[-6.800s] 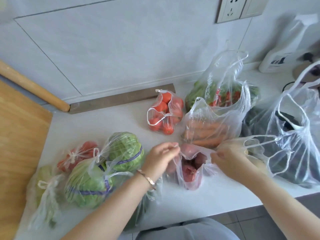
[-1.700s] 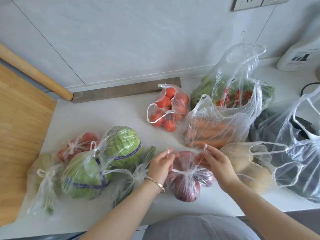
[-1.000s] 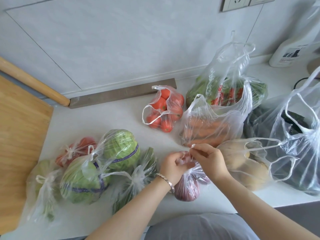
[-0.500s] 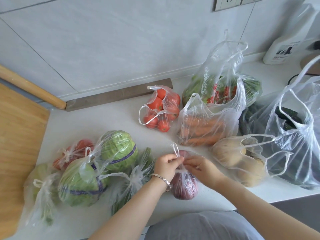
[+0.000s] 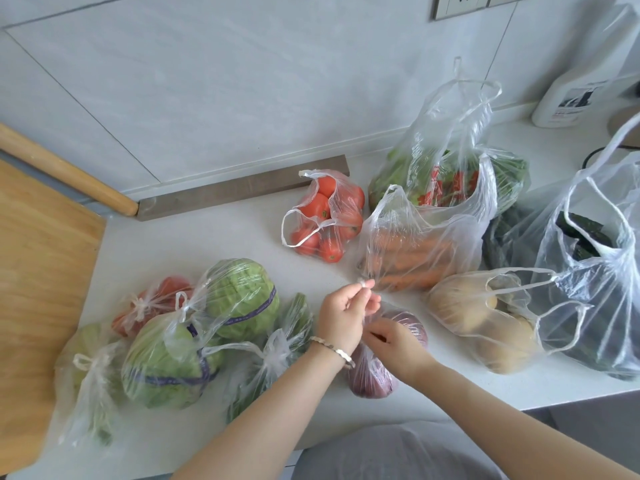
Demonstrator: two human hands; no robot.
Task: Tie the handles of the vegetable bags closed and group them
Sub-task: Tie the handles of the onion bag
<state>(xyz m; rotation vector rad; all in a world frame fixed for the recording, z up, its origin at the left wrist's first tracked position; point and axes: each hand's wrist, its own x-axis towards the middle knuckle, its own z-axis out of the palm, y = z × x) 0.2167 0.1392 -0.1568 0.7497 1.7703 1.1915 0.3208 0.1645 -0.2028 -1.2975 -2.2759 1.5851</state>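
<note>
A clear bag of purple-red onions (image 5: 372,382) lies on the white counter (image 5: 214,244) at the front centre. My left hand (image 5: 341,315) pinches one white handle end, raised above the bag. My right hand (image 5: 391,336) grips the bag's neck just below. To the left lie tied bags: two cabbages (image 5: 239,299), tomatoes (image 5: 152,303), green vegetables (image 5: 273,355) and a pale green bag (image 5: 86,368). Untied bags sit behind and right: tomatoes (image 5: 322,223), carrots (image 5: 415,254), potatoes (image 5: 485,327).
A tall bag of greens and red chillies (image 5: 446,168) and a bag of dark vegetables (image 5: 595,282) stand at the right. A wooden board (image 5: 38,258) covers the left. A white bottle (image 5: 571,95) stands at the back right by the wall.
My left hand has pulled a handle end upward and away from the onion bag, while my right hand has dropped onto the bag's neck. The other bags have not moved.
</note>
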